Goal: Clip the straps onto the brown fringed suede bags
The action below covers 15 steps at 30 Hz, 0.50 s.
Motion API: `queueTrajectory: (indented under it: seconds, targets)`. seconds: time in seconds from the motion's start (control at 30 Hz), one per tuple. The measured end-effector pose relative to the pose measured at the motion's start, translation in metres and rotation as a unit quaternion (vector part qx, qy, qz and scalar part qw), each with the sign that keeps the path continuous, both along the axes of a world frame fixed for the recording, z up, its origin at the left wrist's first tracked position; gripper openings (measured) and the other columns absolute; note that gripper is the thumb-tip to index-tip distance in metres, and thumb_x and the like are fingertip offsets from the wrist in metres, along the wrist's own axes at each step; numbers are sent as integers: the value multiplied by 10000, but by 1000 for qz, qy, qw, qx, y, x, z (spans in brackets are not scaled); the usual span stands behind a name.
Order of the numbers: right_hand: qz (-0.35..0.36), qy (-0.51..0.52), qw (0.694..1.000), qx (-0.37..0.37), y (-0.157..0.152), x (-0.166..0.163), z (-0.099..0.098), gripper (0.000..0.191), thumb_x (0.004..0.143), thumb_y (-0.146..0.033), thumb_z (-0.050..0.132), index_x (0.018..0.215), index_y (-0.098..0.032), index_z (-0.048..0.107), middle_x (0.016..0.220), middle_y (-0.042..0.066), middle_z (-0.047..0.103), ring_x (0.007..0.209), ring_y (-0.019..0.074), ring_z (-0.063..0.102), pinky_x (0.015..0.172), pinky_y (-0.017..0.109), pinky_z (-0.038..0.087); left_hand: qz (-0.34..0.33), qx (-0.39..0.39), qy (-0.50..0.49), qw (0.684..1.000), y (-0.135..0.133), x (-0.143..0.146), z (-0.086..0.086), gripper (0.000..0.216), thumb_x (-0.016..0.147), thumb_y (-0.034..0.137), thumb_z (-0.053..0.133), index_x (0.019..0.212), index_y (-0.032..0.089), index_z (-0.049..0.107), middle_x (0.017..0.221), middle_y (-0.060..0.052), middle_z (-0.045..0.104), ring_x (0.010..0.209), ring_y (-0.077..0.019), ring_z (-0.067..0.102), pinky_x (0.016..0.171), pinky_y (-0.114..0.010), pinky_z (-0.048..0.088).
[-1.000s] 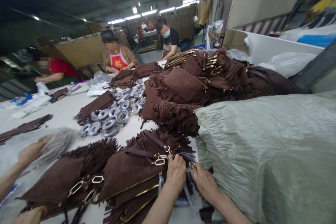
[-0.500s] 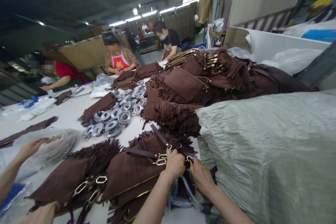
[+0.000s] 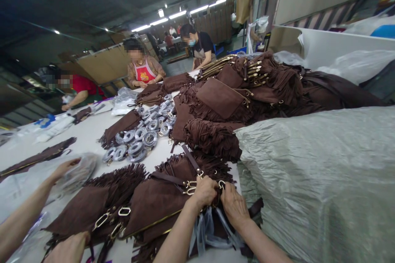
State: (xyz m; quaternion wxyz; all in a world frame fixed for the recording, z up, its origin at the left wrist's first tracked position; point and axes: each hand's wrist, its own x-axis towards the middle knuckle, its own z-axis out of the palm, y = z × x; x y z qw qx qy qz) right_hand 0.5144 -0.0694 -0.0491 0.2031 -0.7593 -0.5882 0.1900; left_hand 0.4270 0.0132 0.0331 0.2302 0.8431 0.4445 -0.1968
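My left hand (image 3: 204, 192) is closed at the corner of a dark brown fringed bag (image 3: 154, 203), where a short brown strap (image 3: 191, 159) ends in gold fittings. What exactly sits under its fingers is hidden. Right beside it, my right hand (image 3: 233, 205) pinches a gold snap hook (image 3: 221, 184). Clear plastic-wrapped strap lengths (image 3: 206, 232) hang below both hands. Gold oval rings (image 3: 190, 188) lie on the bag just left of my left hand. The bag's gold zip runs along its near edge.
A co-worker's hands reach in at left, one at a plastic bag (image 3: 82, 170), one near another fringed bag (image 3: 83, 209). Coiled wrapped straps (image 3: 135, 150) and a heap of brown bags (image 3: 220, 98) lie beyond. Grey-green sheeting (image 3: 324, 172) covers the right. Several people work behind.
The view has shifted slightly, moving the scene to the right. My hands stay together at the bag's fittings. The co-worker's far hand has moved over the plastic bag.
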Motion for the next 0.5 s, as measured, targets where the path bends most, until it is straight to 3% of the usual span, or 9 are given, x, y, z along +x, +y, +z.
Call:
queueTrajectory:
  seconds: [0.17,0.27,0.4,0.5]
  targets:
    - [-2,73,997,-33,-18,-4,4,211,829,-109,285,924,-131,472,869,154,586,814,254,586,674,348,424,10,-3,-18,1000,4,-2,-5,224,627,159,471,731,220,659,704,8,645,802,-172,530,757,-317,288]
    - [2,158,985,-62,-23,4,12,155,813,-148,311,885,-161,448,834,122,599,786,238,596,655,339,438,7,4,-37,999,4,-2,-5,199,651,166,478,718,223,657,696,10,645,808,-177,532,763,-328,293]
    - [0,310,940,-140,-9,26,32,61,771,-183,312,785,-205,368,603,-6,553,475,154,553,409,249,412,3,45,-73,996,-16,-12,-5,204,737,232,481,873,243,633,835,-5,654,915,-200,506,829,-376,288]
    - [10,403,897,-181,11,37,55,21,749,-205,333,734,-217,340,547,-56,522,380,102,492,339,197,373,-30,165,-137,976,-49,-30,-13,326,834,256,407,1141,211,510,1112,-62,583,1102,-231,414,948,-427,212]
